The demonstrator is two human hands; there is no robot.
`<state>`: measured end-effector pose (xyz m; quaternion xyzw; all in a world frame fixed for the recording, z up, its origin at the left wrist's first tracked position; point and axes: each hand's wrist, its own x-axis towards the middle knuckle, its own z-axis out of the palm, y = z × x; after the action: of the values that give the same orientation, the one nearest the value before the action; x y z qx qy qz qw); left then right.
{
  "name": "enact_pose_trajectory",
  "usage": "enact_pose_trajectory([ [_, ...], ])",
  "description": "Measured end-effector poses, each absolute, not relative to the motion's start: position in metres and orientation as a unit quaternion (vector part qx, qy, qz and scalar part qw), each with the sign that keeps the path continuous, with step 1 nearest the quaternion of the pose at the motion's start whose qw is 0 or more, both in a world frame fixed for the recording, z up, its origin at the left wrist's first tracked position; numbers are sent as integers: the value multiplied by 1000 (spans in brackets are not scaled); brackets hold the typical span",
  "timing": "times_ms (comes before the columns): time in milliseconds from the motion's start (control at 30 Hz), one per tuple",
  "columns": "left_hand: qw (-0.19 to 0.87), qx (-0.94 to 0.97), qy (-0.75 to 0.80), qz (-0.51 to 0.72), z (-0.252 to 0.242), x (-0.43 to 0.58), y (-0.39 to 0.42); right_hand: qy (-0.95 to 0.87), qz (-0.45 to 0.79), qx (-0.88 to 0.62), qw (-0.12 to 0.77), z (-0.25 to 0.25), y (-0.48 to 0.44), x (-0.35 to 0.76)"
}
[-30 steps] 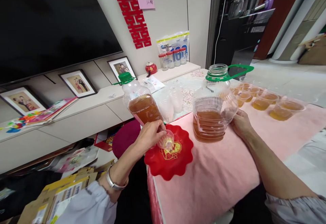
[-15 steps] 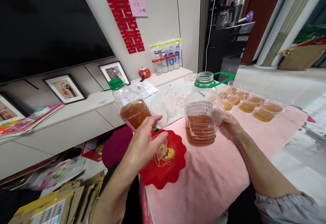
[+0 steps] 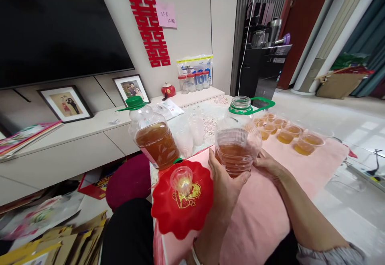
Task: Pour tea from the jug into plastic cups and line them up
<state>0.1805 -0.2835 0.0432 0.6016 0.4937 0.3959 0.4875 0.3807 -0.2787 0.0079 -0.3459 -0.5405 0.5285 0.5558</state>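
Note:
A clear plastic jug [image 3: 236, 152] with an open mouth and a green ring handle holds brown liquid in its lower part. My left hand [image 3: 227, 180] wraps round its near left side, thumb across the front. On the right side, my right hand [image 3: 272, 170] grips the same jug low down, with some fingers hidden behind it. A small clear plastic cup [image 3: 181, 180] stands in the red scalloped plate [image 3: 168, 217], left of my left hand. Behind the plate is a second jug [image 3: 156, 144] of brown liquid, its green cap on.
Several clear cups of amber liquid [image 3: 308, 143] stand on the pink cloth [image 3: 325, 164] at the right. Stacked clear cups [image 3: 197, 130] lie behind the jugs. Lidded glass jars [image 3: 198, 81] and framed photos [image 3: 67, 103] line the cabinet.
My left hand has let go of the small cup in the red plate and moved right onto the open jug. My right hand stays on the jug. The view has shifted slightly.

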Motion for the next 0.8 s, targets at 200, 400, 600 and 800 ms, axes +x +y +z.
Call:
enact_pose_trajectory([
  [200, 519, 590, 445, 429, 26, 183, -279, -546, 521, -392, 526, 23, -286, 375],
  [400, 519, 586, 448, 431, 27, 187, -279, -536, 479, -476, 507, 26, -292, 377],
  [600, 544, 563, 442, 439, 29, 187, -285, -538, 435, -536, 484, 24, -299, 385],
  [800, 652, 497, 379, 429, 55, 181, -295, -553, 370, -575, 476, 43, -320, 387],
])
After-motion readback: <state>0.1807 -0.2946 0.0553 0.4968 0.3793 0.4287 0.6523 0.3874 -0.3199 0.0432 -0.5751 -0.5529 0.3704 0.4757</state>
